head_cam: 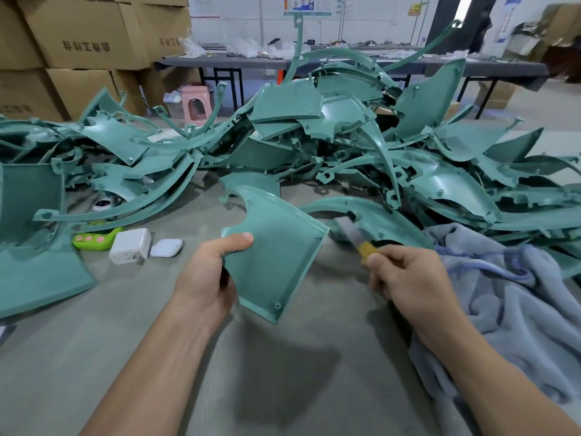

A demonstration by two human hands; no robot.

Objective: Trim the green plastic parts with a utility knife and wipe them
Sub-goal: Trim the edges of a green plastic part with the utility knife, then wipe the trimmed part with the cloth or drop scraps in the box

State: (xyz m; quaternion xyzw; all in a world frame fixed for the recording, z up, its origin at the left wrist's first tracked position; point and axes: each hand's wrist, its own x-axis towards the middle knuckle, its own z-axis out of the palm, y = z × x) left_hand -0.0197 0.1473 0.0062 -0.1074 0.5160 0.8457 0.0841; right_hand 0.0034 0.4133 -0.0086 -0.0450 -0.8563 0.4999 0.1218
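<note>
Grey-matted table (283,372) by cardboard boxes (78,36), heaped with green parts (345,127): your left hand (204,275) gripped a panel (276,256), right hand (405,272) a knife (366,248).

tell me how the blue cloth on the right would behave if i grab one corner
The blue cloth lies in soft folds, so it would probably hang floppy and trail behind. Its fleecy pile suggests it is light and grippy, not slippery.

A white charger (130,246) lies beside a white case (166,247); cardboard boxes (78,36) stand behind.
</note>
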